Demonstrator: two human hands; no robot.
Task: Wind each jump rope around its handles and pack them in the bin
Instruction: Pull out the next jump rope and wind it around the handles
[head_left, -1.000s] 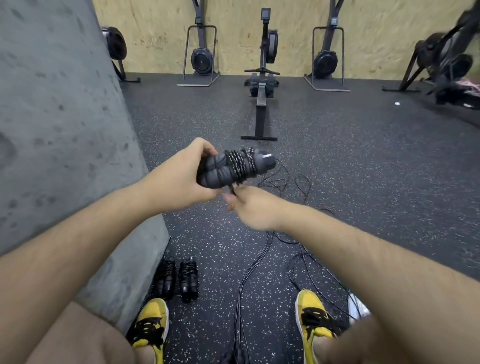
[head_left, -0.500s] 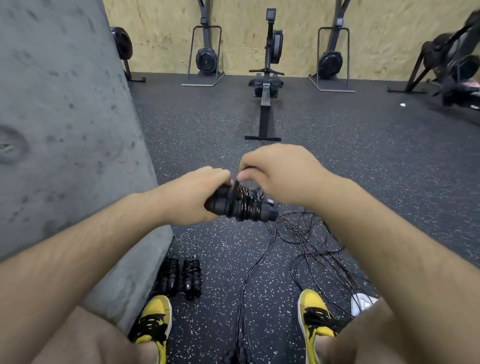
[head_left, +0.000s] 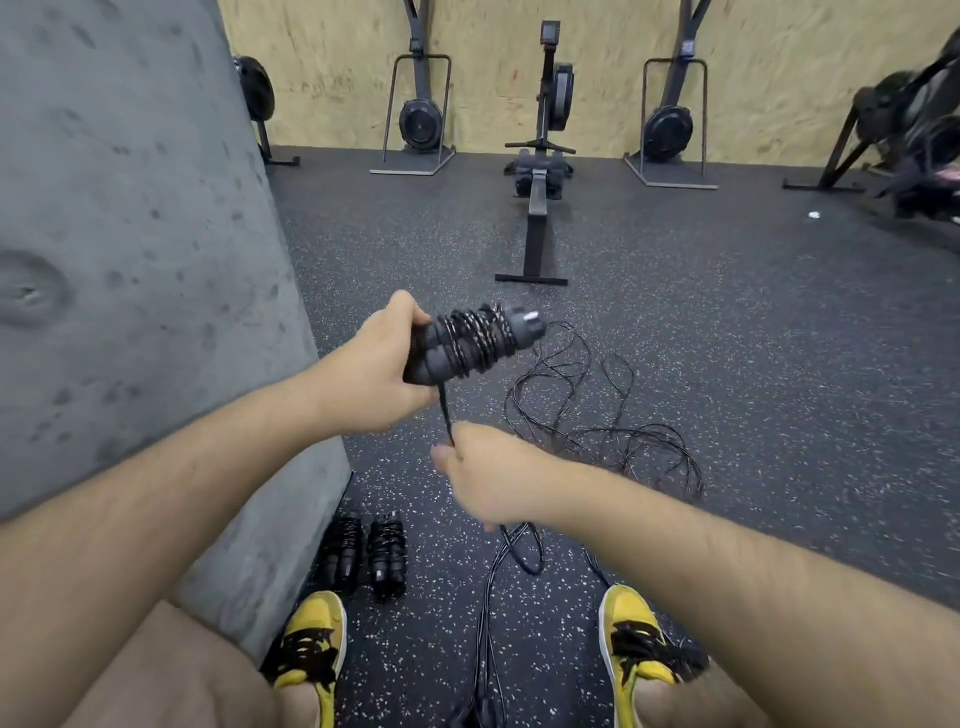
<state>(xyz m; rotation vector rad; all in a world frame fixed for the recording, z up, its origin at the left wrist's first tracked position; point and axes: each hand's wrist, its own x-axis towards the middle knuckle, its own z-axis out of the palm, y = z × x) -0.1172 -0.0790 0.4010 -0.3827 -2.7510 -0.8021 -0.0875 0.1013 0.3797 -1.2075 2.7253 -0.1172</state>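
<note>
My left hand (head_left: 376, 371) grips a pair of black jump rope handles (head_left: 470, 340) held side by side, with several turns of black rope wound around them. A taut strand of that rope runs down from the handles to my right hand (head_left: 488, 475), which pinches it just below and to the right. Loose black rope (head_left: 597, 415) lies tangled on the speckled floor behind my right hand and trails back between my feet. Two wound jump ropes (head_left: 366, 553) lie side by side on the floor by my left shoe. No bin is in view.
A grey concrete block (head_left: 130, 260) rises along my left side. A rowing machine (head_left: 540, 176) stands ahead on the black rubber floor, with other exercise machines (head_left: 667, 124) along the plywood wall. My yellow shoes (head_left: 631, 631) are at the bottom.
My right hand came off the top of the handles and swung down below them, pulling the rope strand taut. My left hand lifted the handles and tilted them up to the right.
</note>
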